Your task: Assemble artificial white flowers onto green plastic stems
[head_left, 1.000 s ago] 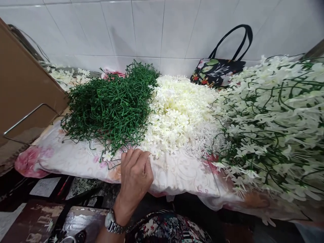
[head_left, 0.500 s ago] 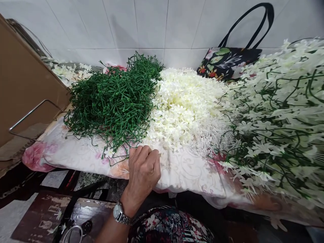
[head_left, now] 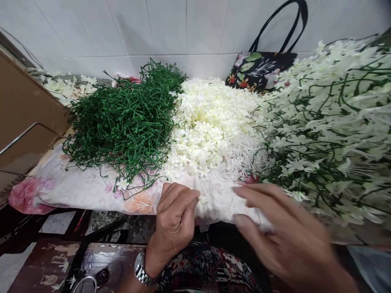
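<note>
My left hand (head_left: 176,215), with a metal watch (head_left: 141,266) on its wrist, is closed near the front edge of the floral cloth (head_left: 218,191). Thumb and forefinger press together, and whatever lies between them is hidden or too small to name. To its right, my right hand (head_left: 284,232) is blurred by motion, thumb and fingers apart, with nothing visible between them. Beyond the hands lie a heap of green plastic stems (head_left: 122,122) and a pile of white artificial blossoms (head_left: 207,122). Assembled white flower sprays (head_left: 332,134) are massed at the right.
A cardboard box (head_left: 27,97) borders the cloth on the left, with a bent metal wire (head_left: 23,136) in front of it. A black floral handbag (head_left: 259,71) leans against the tiled wall (head_left: 165,28). Below the cloth is a worn brown surface (head_left: 113,258).
My right hand has come into view from the lower right. My left hand has turned so that its thumb and forefinger show. The whole view has shifted slightly to the right.
</note>
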Tool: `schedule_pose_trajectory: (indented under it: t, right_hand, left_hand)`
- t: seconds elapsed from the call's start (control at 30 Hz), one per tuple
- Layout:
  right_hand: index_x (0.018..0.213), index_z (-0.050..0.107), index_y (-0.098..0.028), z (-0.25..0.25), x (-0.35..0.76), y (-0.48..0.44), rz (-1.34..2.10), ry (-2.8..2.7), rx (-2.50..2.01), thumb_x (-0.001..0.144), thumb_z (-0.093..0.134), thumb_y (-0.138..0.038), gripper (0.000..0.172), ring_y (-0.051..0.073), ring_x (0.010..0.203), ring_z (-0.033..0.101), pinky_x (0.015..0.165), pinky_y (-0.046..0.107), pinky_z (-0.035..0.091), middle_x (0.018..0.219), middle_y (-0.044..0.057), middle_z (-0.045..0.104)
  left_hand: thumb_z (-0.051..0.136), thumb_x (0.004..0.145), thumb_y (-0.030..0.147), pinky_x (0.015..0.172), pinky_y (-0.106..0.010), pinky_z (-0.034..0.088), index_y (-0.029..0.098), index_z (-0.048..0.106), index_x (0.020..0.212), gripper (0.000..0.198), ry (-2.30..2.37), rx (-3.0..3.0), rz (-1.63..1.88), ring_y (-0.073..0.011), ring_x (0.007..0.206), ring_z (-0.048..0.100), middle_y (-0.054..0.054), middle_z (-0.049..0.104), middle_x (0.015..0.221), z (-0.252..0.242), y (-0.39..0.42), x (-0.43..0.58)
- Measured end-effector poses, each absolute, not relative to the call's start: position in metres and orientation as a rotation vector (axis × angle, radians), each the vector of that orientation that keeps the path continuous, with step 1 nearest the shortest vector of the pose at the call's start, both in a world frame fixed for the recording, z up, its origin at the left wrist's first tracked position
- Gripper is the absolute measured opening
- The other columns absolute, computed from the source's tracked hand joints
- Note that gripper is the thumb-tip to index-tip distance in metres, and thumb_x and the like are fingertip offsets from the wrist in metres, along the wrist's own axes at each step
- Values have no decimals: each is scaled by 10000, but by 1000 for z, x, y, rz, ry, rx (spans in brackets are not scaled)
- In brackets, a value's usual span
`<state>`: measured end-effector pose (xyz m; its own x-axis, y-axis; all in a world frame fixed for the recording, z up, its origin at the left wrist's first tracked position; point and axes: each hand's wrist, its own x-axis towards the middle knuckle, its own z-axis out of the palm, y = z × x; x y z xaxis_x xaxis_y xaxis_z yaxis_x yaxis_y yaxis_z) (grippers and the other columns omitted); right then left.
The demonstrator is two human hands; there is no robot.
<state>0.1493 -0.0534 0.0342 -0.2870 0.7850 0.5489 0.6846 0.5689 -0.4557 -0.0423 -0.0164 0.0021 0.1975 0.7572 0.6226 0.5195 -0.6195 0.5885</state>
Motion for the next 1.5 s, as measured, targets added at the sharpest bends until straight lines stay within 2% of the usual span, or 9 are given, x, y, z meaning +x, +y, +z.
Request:
schedule_pose_trajectory:
  t: [0.13,0.43,0.63,0.83,0.97,1.07,1.2,1.33,1.5]
  right_hand:
    - [929,595,-132,27,124,-34,419,-2044,-1097,867,505,-122,109,135,776,557,674,260,485,828,54,580]
    - [717,532,-133,9,117,-41,430,-1840,-1131,814,507,-68,119,104,622,492,557,233,419,657,21,518]
    - [737,528,-142,3,119,-40,372,-1803,-1125,806,552,-78,97,106,627,492,563,229,417,652,15,526]
    - [770,539,-147,3,125,-39,459,-1817,-1072,819,545,-77,85,107,642,504,567,218,426,671,17,534]
    - [751,523,-156,0,125,-36,328,-1773,-1131,804,533,-60,110,115,621,500,550,230,415,654,19,524]
    - [752,520,-161,-3,124,-32,246,-1781,-1131,802,525,-53,120,125,619,497,547,240,417,654,27,528]
    - [814,550,-159,-3,126,-28,329,-1845,-1046,824,508,-56,111,127,636,512,558,235,432,686,37,545]
    - [837,559,-153,-1,133,-23,323,-1855,-1010,838,497,-60,112,120,647,512,568,223,427,700,33,548]
    - [766,556,-155,-6,138,-11,-181,-1930,-1280,844,482,-49,151,156,668,486,633,287,380,686,43,544]
  left_hand:
    - [496,813,11,609,-285,396,175,611,899,218,1097,2186,1415,-133,638,524,-6,588,689,-2,-24,-38]
    - [508,823,36,622,-270,419,172,618,863,180,1143,2085,1380,-119,624,528,3,600,689,-6,-27,-31]
    - [505,817,45,597,-266,393,168,604,787,161,1207,2062,1345,-121,604,501,11,566,636,-8,-28,-29]
    - [520,799,48,594,-239,405,170,637,801,169,1178,1972,1339,-116,604,516,6,577,640,-6,-22,-26]
    - [558,811,141,532,-193,406,196,671,842,129,1048,1584,1193,-102,585,529,9,587,663,-2,-19,-22]
    - [616,798,266,489,-179,381,200,676,874,118,940,1188,1022,-82,509,455,37,498,568,-4,-18,-20]
    - [692,730,329,442,-149,329,165,661,733,167,931,935,986,-51,455,369,56,428,513,-8,-15,-21]
    - [686,712,309,417,-144,339,171,655,796,165,1127,1037,1030,-59,448,402,51,480,536,-9,-10,-26]
    - [561,747,225,514,-206,451,197,650,869,153,1502,1607,1114,-124,527,560,6,638,647,-7,5,-29]
